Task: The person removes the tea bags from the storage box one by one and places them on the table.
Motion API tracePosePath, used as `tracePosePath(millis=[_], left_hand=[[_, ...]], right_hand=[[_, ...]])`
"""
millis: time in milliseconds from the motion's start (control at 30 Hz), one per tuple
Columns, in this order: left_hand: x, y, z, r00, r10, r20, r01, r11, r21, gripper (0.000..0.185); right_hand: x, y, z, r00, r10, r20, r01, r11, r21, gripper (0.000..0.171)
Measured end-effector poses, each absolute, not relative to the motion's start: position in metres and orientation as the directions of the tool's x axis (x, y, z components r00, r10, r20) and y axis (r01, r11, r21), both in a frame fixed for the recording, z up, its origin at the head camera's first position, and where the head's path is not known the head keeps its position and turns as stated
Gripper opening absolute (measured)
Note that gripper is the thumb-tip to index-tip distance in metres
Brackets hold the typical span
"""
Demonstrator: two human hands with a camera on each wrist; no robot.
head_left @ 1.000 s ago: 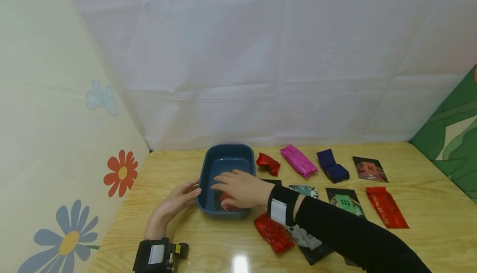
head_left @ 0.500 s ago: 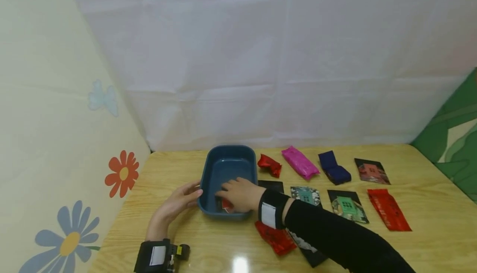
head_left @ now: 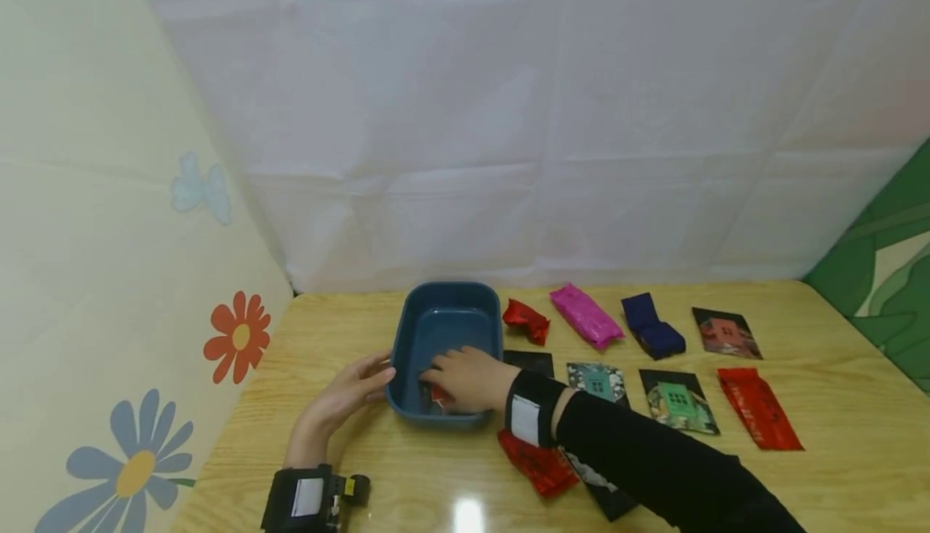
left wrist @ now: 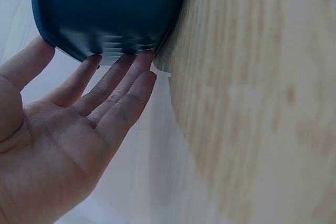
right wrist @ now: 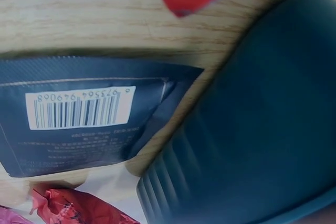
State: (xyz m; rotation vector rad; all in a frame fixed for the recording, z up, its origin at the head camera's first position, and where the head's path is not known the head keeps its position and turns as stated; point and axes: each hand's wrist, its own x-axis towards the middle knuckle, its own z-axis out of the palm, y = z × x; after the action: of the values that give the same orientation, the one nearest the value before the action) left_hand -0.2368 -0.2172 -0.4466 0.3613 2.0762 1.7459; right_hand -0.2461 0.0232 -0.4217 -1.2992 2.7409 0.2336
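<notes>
A deep blue plastic bin stands on the wooden table. At its left side is my left hand, thumb at the rim and straight fingers touching the outer wall. My right hand reaches over the right rim into the near end of the bin. Its bent fingers grip a red-and-black packet on the bin floor, mostly hidden beneath the hand. A dark pouch with a barcode lies beside the bin, in the right wrist view.
Right of the bin lie a crumpled red packet, a pink packet, a folded navy packet, a red-house pouch, a green-house pouch, a teal-house pouch and a long red packet. Another red packet lies near the right sleeve.
My right hand has lowered into the bin, its spread fingers bending down over the packet. My left hand stays at the bin's side.
</notes>
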Motion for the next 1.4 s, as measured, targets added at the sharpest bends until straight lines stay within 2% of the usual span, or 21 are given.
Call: tracePosePath(millis=[300, 600, 700, 867, 933, 1200, 1300, 1400], left_hand=[[-0.236, -0.217, -0.445, -0.884, 0.449, -0.132, -0.050, 0.190, 0.981, 0.060], [-0.235, -0.218, -0.445, -0.888, 0.439, -0.137, -0.054, 0.196, 0.979, 0.061], [-0.235, -0.218, -0.446, -0.887, 0.439, -0.142, -0.058, 0.198, 0.978, 0.061], [-0.235, -0.218, -0.445, -0.889, 0.437, -0.139, -0.054, 0.201, 0.978, 0.061], [-0.235, -0.217, -0.445, -0.890, 0.435, -0.135, -0.049, 0.203, 0.978, 0.061], [-0.235, -0.217, -0.446, -0.889, 0.438, -0.135, -0.051, 0.199, 0.979, 0.059], [-0.235, -0.217, -0.446, -0.887, 0.445, -0.126, -0.042, 0.195, 0.980, 0.059], [-0.235, -0.217, -0.446, -0.888, 0.442, -0.127, -0.042, 0.197, 0.979, 0.060]], right_hand=[[-0.248, 0.022, -0.426, -0.608, -0.791, -0.063, -0.792, 0.600, 0.114, 0.059], [-0.249, 0.021, -0.425, -0.599, -0.800, 0.030, -0.793, 0.598, 0.113, 0.083], [-0.249, 0.022, -0.419, -0.613, -0.788, 0.052, -0.787, 0.615, 0.045, 0.075], [-0.251, 0.030, -0.403, -0.689, -0.716, 0.111, -0.720, 0.660, -0.214, 0.049], [-0.251, 0.034, -0.398, -0.708, -0.696, 0.116, -0.696, 0.661, -0.281, 0.043], [-0.242, 0.043, -0.396, -0.712, -0.678, 0.183, -0.693, 0.636, -0.340, 0.027], [-0.233, 0.046, -0.397, -0.693, -0.685, 0.224, -0.715, 0.614, -0.333, 0.023], [-0.220, 0.051, -0.400, -0.640, -0.714, 0.286, -0.768, 0.580, -0.271, 0.020]])
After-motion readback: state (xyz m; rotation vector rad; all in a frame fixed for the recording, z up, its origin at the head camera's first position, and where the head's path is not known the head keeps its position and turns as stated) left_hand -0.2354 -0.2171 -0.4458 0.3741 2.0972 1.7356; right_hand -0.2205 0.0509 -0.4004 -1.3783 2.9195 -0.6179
